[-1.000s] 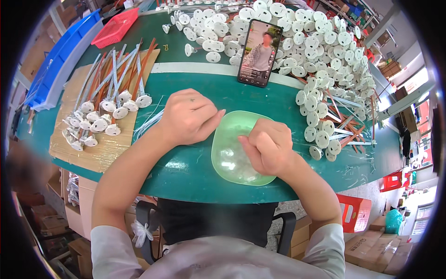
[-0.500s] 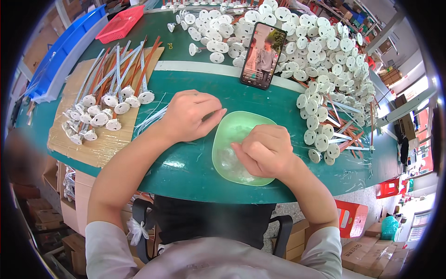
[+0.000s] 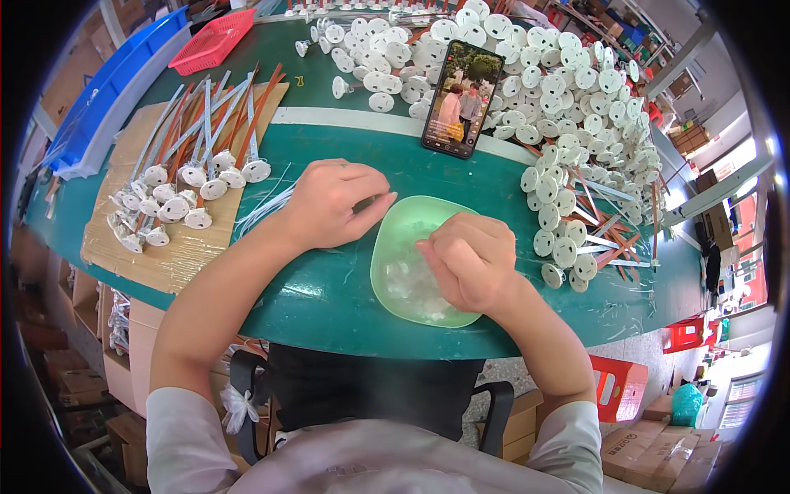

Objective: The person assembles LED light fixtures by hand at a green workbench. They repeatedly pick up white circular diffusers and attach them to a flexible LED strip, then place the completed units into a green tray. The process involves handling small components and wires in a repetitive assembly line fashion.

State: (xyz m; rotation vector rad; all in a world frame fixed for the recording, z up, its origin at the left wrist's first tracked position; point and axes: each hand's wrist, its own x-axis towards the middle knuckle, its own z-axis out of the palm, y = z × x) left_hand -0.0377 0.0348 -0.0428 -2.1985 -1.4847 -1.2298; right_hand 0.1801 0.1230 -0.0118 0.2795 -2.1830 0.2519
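Observation:
A light green square bowl (image 3: 411, 212) stands on the green table before me, with clear, small pieces (image 3: 403, 284) lying in it. Over the bowl's right side is my right hand (image 3: 473, 259), its fingers curled and the thumb pressed to the bent index finger. Just left of the rim, my left hand (image 3: 339, 202) is closed too, thumb and forefinger close together. Whatever either hand pinches is hidden or too small to make out. Thin white strips (image 3: 270, 204) lie beside my left wrist.
White round-headed parts on brown and pale strips rest on cardboard (image 3: 197, 255) at left. A large heap of white discs (image 3: 568, 90) fills the back right. A phone (image 3: 462, 99) leans against it. A blue bin (image 3: 107, 99) and red basket (image 3: 212, 41) stand back left.
Both hands stay nearly in place and closed. The view has shifted slightly, and the picture on the phone has changed.

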